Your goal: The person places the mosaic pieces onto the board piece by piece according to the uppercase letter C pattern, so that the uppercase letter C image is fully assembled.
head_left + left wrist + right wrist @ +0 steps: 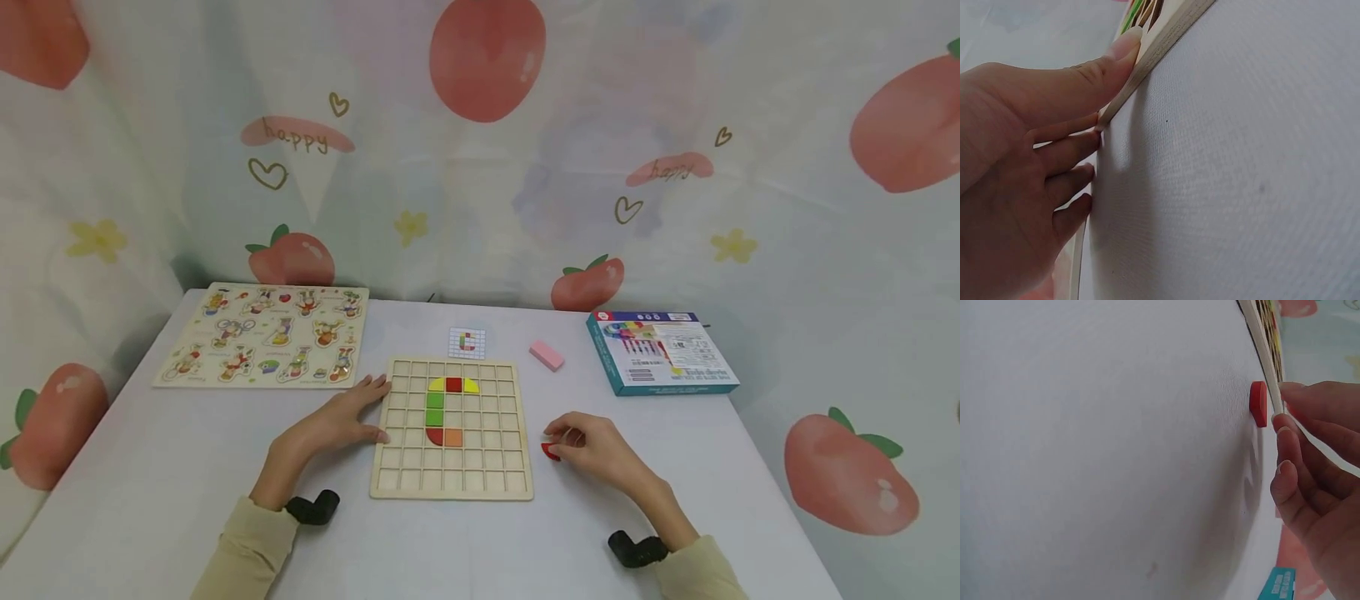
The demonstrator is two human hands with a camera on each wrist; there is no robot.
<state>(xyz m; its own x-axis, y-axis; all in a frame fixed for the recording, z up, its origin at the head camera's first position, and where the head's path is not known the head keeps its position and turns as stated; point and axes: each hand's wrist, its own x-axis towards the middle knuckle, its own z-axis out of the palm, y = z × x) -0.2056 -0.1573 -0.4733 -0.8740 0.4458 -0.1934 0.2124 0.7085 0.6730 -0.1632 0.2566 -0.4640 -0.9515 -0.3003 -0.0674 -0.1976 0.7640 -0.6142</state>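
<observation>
A wooden grid board (492,483) lies on the table. It holds several colored pieces in a C-like shape: yellow corner pieces, red (453,384), green (435,401) and orange (453,437) squares, and a red rounded piece (435,436). My left hand (335,423) rests against the board's left edge, fingers and thumb spread; in the left wrist view the thumb (1124,47) touches its rim. Right of the board, my right hand (596,450) hovers over a loose red rounded piece (1258,404). The right wrist view shows a small gap between fingertips and piece.
Behind the board lies a small pattern card (467,342), with a pink block (547,355) to its right. A teal-edged box (663,354) sits at the back right. A picture puzzle board (262,337) covers the back left. A patterned curtain (480,208) hangs behind.
</observation>
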